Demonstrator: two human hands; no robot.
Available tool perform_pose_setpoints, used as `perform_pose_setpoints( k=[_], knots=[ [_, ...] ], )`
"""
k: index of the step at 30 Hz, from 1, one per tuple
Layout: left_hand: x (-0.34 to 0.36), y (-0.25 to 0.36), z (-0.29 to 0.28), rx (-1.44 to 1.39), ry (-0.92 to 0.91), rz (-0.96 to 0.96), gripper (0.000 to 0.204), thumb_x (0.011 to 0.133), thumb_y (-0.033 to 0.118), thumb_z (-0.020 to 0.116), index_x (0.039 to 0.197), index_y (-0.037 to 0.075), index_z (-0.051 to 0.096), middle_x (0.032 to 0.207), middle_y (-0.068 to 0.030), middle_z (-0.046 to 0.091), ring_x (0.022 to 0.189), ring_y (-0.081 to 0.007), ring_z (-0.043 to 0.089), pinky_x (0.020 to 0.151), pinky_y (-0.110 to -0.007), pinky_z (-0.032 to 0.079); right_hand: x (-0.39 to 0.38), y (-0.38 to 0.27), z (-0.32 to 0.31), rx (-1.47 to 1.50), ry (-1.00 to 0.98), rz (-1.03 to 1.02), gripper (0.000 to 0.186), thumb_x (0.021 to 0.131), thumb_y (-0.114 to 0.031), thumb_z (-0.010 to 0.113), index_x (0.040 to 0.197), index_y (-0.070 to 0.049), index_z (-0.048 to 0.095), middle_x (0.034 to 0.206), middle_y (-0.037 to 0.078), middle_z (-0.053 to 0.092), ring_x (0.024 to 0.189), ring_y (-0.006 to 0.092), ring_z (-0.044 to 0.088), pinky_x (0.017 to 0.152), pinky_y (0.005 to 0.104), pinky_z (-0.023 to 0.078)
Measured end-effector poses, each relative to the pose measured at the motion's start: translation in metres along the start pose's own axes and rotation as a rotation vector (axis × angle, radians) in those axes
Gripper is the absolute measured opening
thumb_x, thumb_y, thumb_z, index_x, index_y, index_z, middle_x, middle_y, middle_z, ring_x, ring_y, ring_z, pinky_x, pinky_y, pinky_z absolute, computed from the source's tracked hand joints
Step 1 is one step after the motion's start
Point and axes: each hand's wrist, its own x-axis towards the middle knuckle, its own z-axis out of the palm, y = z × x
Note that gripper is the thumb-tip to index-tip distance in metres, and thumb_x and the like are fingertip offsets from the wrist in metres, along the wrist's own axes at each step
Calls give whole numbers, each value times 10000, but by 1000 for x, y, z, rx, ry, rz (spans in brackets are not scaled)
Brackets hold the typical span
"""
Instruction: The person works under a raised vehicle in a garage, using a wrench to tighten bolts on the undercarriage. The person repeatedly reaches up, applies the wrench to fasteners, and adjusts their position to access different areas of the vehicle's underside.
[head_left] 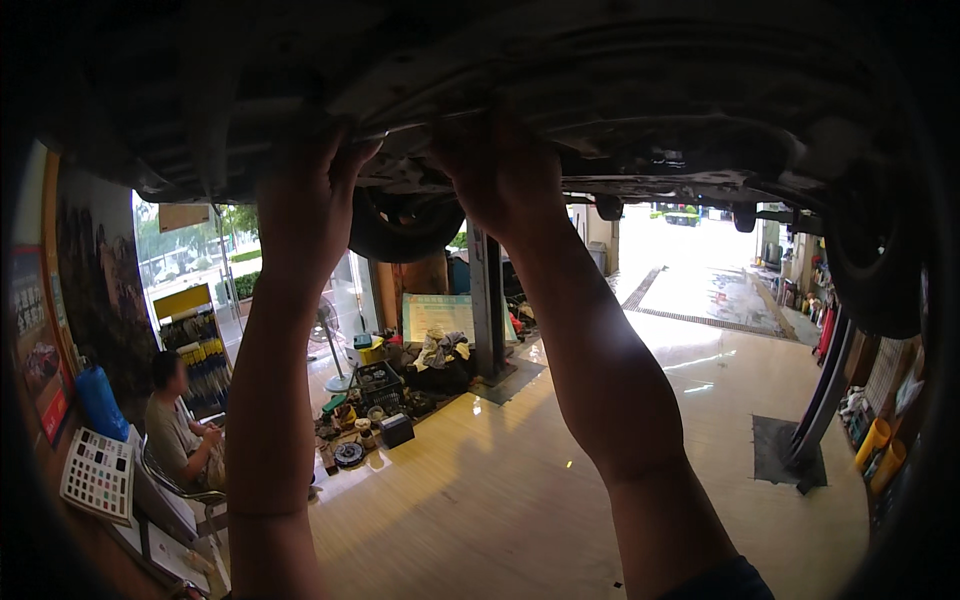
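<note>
Both my arms reach up to the dark underside of a raised car (620, 120). My left hand (308, 205) is lifted against it, its thumb apart from a finger; the other fingertips vanish in shadow. Close by on the right, my right hand (505, 180) is bent at the wrist with its fingers curled at the underbody. Whatever it grips is too dark to make out. A thin light edge (385, 134) shows between the hands. Behind them hangs a car wheel (405, 228).
A grey lift post (488, 305) stands behind my hands, another post (822, 395) at right. Car parts, cloths and a black crate (376, 385) lie on the floor left of centre. A person (180, 425) sits at far left. Yellow cylinders (880, 450) stand at far right.
</note>
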Motion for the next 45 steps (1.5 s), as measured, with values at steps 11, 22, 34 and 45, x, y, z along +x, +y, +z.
perform_pose_setpoints(
  k=[11, 22, 34, 45],
  knots=[
    [20, -1, -10, 184, 174, 314, 279, 898, 259, 669, 1146, 132, 657, 862, -80, 701, 729, -181, 688, 636, -286, 545, 1, 2, 13, 1179, -114, 271, 268, 1031, -295, 388, 1125, -102, 548, 1011, 69, 643, 922, 210, 655, 702, 311, 541],
    [37, 51, -10, 216, 351, 558, 302, 789, 84, 712, 1078, 51, 631, 860, -133, 648, 708, -287, 635, 610, -370, 487, 0, 20, 15, 294, -77, -163, 307, 1025, -246, 392, 1145, -21, 562, 1040, 130, 654, 939, 218, 659, 753, 305, 574],
    [43, 42, 26, 196, 264, 510, 152, 945, 170, 597, 893, 28, 613, 694, -125, 606, 564, -230, 582, 521, -326, 405, 1, 34, -13, 1461, -231, 149, 342, 1040, -261, 359, 1143, -10, 566, 1079, 137, 654, 957, 239, 639, 818, 349, 549],
    [42, 39, 67, 57, 693, 556, 240, 992, 209, 534, 871, 22, 625, 703, -104, 613, 626, -207, 583, 578, -313, 433, 7, 39, -19, 1486, -326, 146, 363, 1056, -282, 291, 1091, -16, 534, 981, 145, 637, 884, 267, 628, 798, 381, 550]
  ],
)
